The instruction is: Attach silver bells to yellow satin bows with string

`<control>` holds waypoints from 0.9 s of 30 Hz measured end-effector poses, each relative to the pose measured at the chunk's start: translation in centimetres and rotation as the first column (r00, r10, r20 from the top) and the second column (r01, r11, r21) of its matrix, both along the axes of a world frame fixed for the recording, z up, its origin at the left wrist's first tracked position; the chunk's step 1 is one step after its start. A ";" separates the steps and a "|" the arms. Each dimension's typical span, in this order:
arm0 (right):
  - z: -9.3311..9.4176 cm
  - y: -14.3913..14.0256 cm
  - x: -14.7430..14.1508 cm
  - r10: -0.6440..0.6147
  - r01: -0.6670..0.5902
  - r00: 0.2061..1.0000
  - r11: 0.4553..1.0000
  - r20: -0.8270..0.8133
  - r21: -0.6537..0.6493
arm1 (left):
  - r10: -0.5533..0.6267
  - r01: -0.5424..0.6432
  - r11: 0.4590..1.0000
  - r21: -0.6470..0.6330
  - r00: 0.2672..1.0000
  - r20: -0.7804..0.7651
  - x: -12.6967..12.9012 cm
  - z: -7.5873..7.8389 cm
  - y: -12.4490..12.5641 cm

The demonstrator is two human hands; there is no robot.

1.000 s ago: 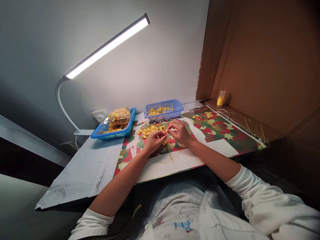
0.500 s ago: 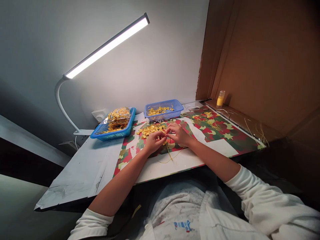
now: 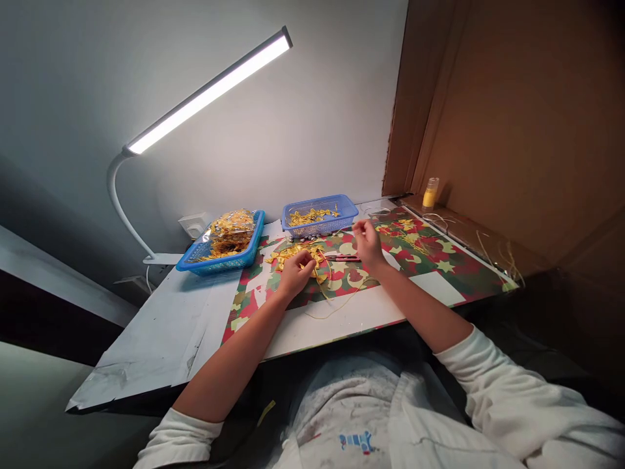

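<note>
Pinching a small yellow piece (image 3: pixel 312 263) between curled fingers of the left hand (image 3: pixel 295 272), just left of frame centre, at the near edge of the yellow pile (image 3: pixel 295 252). Lifting the right hand (image 3: pixel 367 242) slightly right of centre, fingertips closed together on something too fine to make out, possibly the yellow thread (image 3: pixel 336 303) looping below. Lying between both hands, a thin red-handled tool (image 3: pixel 344 258). Resting all on a camouflage-patterned mat (image 3: pixel 430 260) over the white table (image 3: pixel 161 326). Sitting above centre, a blue basket (image 3: pixel 319 213) of yellow bits; left of it, a second blue basket (image 3: pixel 224 242) with a bag. Glowing at upper left, a desk lamp (image 3: pixel 209 91).
</note>
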State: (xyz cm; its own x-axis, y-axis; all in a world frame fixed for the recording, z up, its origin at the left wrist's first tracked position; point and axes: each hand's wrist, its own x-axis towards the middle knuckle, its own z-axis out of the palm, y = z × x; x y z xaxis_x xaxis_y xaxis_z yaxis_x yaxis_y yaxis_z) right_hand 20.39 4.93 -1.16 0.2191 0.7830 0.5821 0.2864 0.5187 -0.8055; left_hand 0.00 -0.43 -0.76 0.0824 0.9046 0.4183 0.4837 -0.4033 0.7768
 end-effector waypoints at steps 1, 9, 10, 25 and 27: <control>0.0 0.5 0.7 -0.083 0.082 0.995 0.997 -0.048 -0.012 | 0.009 -0.009 1.000 -0.005 1.000 0.017 -0.1 -0.1 0.1; 0.8 0.8 3.0 -0.300 0.299 0.945 0.954 -0.128 -0.030 | -0.006 0.017 0.998 -0.063 0.986 0.165 -0.1 -0.3 0.4; 0.9 0.3 2.5 -0.215 0.214 0.973 0.977 -0.088 -0.020 | -0.005 0.017 0.998 -0.066 0.983 0.183 -0.1 -0.3 0.4; -0.3 -4.3 -3.7 0.529 -0.459 0.710 0.848 0.464 -0.265 | 0.042 -0.029 0.998 -0.050 0.952 0.302 -0.2 -0.5 0.9; -0.4 -4.2 -3.8 0.542 -0.471 0.709 0.840 0.452 -0.268 | 0.045 -0.032 0.998 -0.049 0.953 0.301 -0.2 -0.5 0.9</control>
State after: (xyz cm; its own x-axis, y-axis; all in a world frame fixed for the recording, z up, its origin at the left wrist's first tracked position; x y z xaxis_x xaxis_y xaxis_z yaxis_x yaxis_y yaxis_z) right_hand 16.60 0.75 -1.54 -0.5189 0.7635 0.3844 0.3814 0.6092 -0.6953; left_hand -0.20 0.44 -1.29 -0.0766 0.9221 0.3794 0.2388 -0.3524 0.9049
